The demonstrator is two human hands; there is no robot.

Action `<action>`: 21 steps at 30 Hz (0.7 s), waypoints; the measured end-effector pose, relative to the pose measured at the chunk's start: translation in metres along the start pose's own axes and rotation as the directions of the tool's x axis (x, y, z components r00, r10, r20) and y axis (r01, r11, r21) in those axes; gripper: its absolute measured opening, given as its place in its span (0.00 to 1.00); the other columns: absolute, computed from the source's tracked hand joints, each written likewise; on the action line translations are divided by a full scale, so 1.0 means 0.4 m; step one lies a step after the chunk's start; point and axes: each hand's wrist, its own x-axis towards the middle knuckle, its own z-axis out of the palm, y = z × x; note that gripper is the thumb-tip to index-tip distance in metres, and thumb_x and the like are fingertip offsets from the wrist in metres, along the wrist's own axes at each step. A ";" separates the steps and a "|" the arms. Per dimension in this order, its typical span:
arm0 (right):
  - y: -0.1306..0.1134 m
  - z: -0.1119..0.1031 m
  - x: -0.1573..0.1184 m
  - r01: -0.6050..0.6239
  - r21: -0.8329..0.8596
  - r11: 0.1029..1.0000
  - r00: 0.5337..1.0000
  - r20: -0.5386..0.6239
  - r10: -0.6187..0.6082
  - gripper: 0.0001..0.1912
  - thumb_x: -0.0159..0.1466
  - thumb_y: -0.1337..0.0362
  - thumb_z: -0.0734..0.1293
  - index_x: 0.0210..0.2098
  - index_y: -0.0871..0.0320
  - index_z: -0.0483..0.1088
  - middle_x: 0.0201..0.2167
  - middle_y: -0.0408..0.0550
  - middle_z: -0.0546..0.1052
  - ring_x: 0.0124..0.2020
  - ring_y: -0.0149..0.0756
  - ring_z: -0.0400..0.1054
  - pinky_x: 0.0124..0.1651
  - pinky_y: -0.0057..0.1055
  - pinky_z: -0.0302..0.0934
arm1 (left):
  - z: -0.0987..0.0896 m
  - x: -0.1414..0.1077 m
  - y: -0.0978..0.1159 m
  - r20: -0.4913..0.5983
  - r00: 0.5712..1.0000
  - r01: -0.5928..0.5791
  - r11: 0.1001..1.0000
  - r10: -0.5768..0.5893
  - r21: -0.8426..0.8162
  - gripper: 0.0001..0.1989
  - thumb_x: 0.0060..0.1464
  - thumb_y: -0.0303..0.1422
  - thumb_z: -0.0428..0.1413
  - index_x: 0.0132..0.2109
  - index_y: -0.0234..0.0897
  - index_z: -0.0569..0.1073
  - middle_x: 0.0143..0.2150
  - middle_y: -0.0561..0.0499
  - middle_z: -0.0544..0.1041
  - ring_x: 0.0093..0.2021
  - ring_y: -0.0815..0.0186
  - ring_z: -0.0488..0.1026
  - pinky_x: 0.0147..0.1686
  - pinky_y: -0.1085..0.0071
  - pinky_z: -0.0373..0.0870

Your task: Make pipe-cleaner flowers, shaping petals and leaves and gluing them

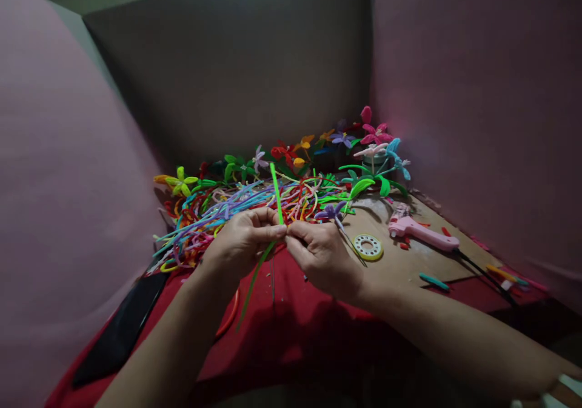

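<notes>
A bright green pipe cleaner (276,196) is pinched between the thumb and fingers of my left hand (240,238). One end points up, and the other hangs bent toward the lower left. My right hand (325,255) is closed against the same spot, its fingertips meeting the left ones on the pipe cleaner. Below the hands a thin wire stem (273,277) hangs down; its upper end is hidden by the fingers. Behind both hands lies a heap of many-coloured pipe cleaners (245,197). A purple pipe-cleaner flower (331,212) lies just beyond my right hand.
A pink glue gun (422,233) with a black cord lies at right on a brown board (400,268). Near it are a yellow-rimmed disc (368,247) and a teal piece (433,282). Finished flowers (284,151) line the back. A black flat object (120,329) rests at left on red cloth.
</notes>
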 end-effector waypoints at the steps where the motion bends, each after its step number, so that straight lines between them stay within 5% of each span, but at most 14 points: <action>1: -0.004 0.003 -0.002 0.053 -0.072 0.996 0.998 -0.034 -0.055 0.10 0.57 0.70 0.58 0.19 0.61 0.62 0.16 0.41 0.63 0.19 0.25 0.55 0.25 0.26 0.46 | 0.001 0.005 0.005 0.012 0.999 0.037 0.998 -0.037 -0.046 0.11 0.33 0.30 0.63 0.24 0.33 0.67 0.16 0.58 0.63 0.16 0.77 0.56 0.17 0.78 0.52; 4: -0.010 0.008 0.003 0.059 -0.122 0.991 0.996 -0.054 -0.066 0.10 0.58 0.70 0.58 0.21 0.61 0.63 0.17 0.42 0.65 0.20 0.26 0.57 0.26 0.26 0.46 | 0.004 0.002 0.024 -0.028 0.999 0.034 0.999 -0.034 0.024 0.11 0.33 0.30 0.63 0.24 0.32 0.67 0.16 0.58 0.63 0.16 0.76 0.58 0.18 0.78 0.53; 7: -0.008 0.010 0.018 -0.048 -0.002 0.999 0.999 -0.024 0.048 0.12 0.58 0.70 0.57 0.19 0.60 0.62 0.15 0.40 0.63 0.18 0.25 0.55 0.25 0.25 0.46 | 0.011 -0.021 0.035 -0.133 0.981 -0.097 0.945 0.144 0.312 0.09 0.40 0.34 0.60 0.24 0.32 0.70 0.16 0.58 0.63 0.17 0.76 0.57 0.18 0.78 0.52; 12: 0.007 0.019 0.042 -0.189 0.303 0.934 0.980 0.124 0.159 0.12 0.55 0.71 0.57 0.16 0.61 0.62 0.14 0.39 0.63 0.19 0.24 0.56 0.25 0.23 0.49 | 0.018 -0.048 0.004 -0.145 0.830 -0.289 0.637 0.539 0.715 0.07 0.48 0.33 0.54 0.31 0.34 0.74 0.28 0.51 0.74 0.31 0.68 0.68 0.32 0.73 0.63; 16: 0.013 0.019 0.060 -0.342 0.426 0.838 0.934 0.249 0.255 0.10 0.54 0.71 0.58 0.18 0.62 0.65 0.13 0.38 0.62 0.15 0.22 0.50 0.20 0.22 0.46 | 0.012 -0.039 -0.023 -0.069 0.738 -0.285 0.403 0.671 0.870 0.09 0.51 0.31 0.49 0.32 0.35 0.73 0.31 0.49 0.73 0.35 0.65 0.68 0.36 0.70 0.62; 18: 0.018 0.017 0.066 -0.390 0.440 0.809 0.916 0.279 0.290 0.09 0.54 0.70 0.59 0.19 0.63 0.66 0.13 0.39 0.64 0.14 0.21 0.49 0.19 0.22 0.45 | 0.009 -0.027 -0.023 -0.072 0.748 -0.261 0.393 0.659 0.882 0.09 0.51 0.31 0.48 0.31 0.35 0.73 0.31 0.49 0.73 0.34 0.65 0.68 0.35 0.71 0.61; 21: 0.035 0.017 0.068 -0.304 0.390 0.869 0.950 0.197 0.244 0.10 0.54 0.69 0.60 0.18 0.63 0.65 0.14 0.40 0.64 0.17 0.23 0.53 0.22 0.23 0.48 | 0.004 -0.007 -0.009 -0.112 0.839 -0.217 0.515 0.533 0.829 0.09 0.50 0.33 0.49 0.28 0.35 0.71 0.25 0.52 0.71 0.27 0.68 0.65 0.29 0.73 0.60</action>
